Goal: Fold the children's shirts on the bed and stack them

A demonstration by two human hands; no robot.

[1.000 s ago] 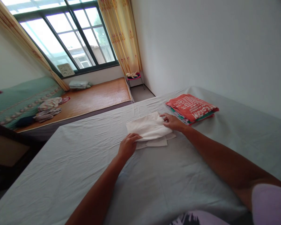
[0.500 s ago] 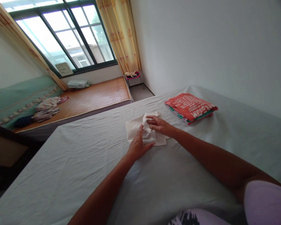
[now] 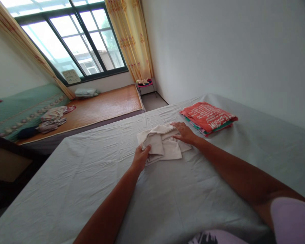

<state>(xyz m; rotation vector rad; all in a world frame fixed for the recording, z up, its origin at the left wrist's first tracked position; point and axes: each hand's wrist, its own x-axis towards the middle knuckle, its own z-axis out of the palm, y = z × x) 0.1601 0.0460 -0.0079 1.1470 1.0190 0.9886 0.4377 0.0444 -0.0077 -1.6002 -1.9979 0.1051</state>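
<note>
A cream-white piece of clothing (image 3: 156, 144), partly folded, lies on the grey-covered bed (image 3: 96, 169) in front of me. My left hand (image 3: 140, 157) pinches its left edge between thumb and fingers. At its upper right edge is my right hand (image 3: 185, 133), with the fingers curved and the thumb apart, touching the cloth; whether any fabric is gripped there is hard to see. To the right of that hand sits a stack of folded clothes (image 3: 208, 117), with a red printed one on top and green below.
Beyond the bed's far edge is a second bed with a brown mat (image 3: 112, 101), holding rumpled clothes (image 3: 53, 117) and a folded pale bundle (image 3: 86, 92). A small pink-topped stool (image 3: 144, 83) stands near the curtain. Dark furniture (image 3: 12, 166) is at the left; a white wall (image 3: 231, 51) rises at the right.
My left hand has moved left and taken hold of the garment's left edge. My right hand has shifted right, and the bunched cloth is now spread wider and flatter.
</note>
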